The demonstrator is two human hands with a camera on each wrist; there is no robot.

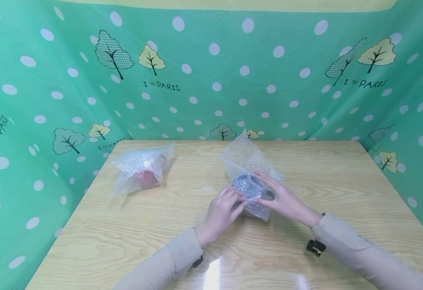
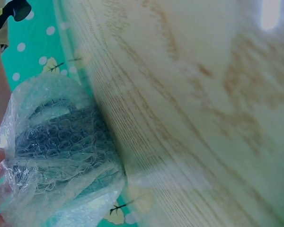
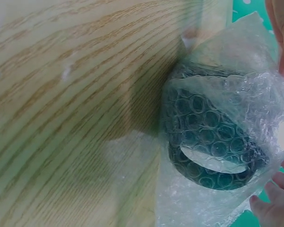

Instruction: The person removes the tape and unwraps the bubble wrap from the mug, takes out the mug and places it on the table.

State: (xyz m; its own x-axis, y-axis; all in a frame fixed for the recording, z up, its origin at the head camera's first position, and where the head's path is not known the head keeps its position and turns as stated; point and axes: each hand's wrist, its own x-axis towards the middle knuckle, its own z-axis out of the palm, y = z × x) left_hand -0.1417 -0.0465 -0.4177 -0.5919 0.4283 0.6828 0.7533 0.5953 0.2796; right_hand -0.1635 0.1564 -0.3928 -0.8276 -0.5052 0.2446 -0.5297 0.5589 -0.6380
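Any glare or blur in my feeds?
Head: white glare on the wooden table at bottom edge, glints on the bubble-wrapped pink item; left wrist: glare at top right, table soft there; right wrist: glints on the bubble-wrapped dark item, bubble outlines legible.

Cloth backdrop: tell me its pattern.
The cloth backdrop is green with white dots, trees and "PARIS" lettering; it shows best in the head view.
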